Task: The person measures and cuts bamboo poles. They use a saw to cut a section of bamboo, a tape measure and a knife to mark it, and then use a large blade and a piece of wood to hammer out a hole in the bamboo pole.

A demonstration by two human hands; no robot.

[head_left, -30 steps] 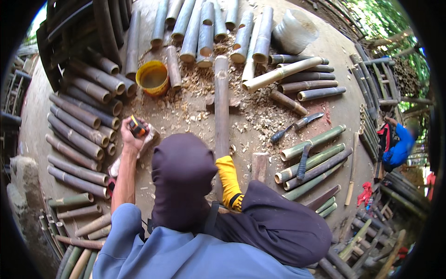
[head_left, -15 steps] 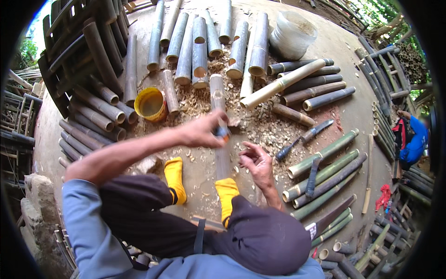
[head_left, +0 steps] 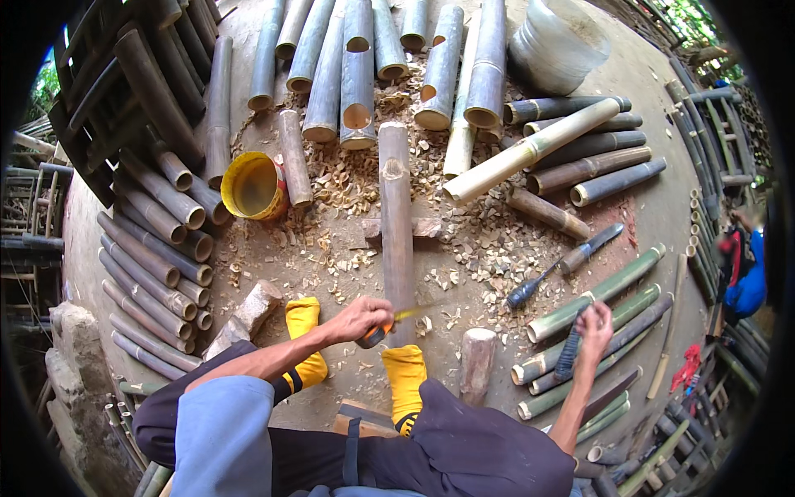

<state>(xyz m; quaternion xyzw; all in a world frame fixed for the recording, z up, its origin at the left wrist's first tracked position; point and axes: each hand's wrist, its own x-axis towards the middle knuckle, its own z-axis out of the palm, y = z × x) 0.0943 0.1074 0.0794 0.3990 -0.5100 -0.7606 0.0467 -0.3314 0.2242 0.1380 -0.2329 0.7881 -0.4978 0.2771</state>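
My left hand (head_left: 364, 320) is closed on an orange and black tape measure (head_left: 377, 334), whose yellow blade sticks out to the right over the near end of a brown bamboo tube (head_left: 397, 219). That tube lies lengthwise in front of me, resting across a wooden block (head_left: 426, 228), its near end by my yellow-socked right foot (head_left: 404, 377). Off to the right, my right hand (head_left: 595, 331) is beside a black wrapped handle (head_left: 568, 352) that lies over green bamboo tubes (head_left: 596, 294). Its fingers are loosely bent and apart, and no object shows in them.
Wood chips (head_left: 348, 178) cover the ground ahead. A yellow bucket (head_left: 252, 186) stands at left, near stacked bamboo (head_left: 157, 269). A black-handled chisel-like tool (head_left: 530, 290) lies at right. Tubes with cut holes (head_left: 358, 74) and a pale sack (head_left: 559, 45) stand farther off. Another person (head_left: 745, 269) is at far right.
My left hand has come back toward me along the tube with the tape measure. My right hand has moved right, from beside the tube to the black wrapped handle. The view has shifted.
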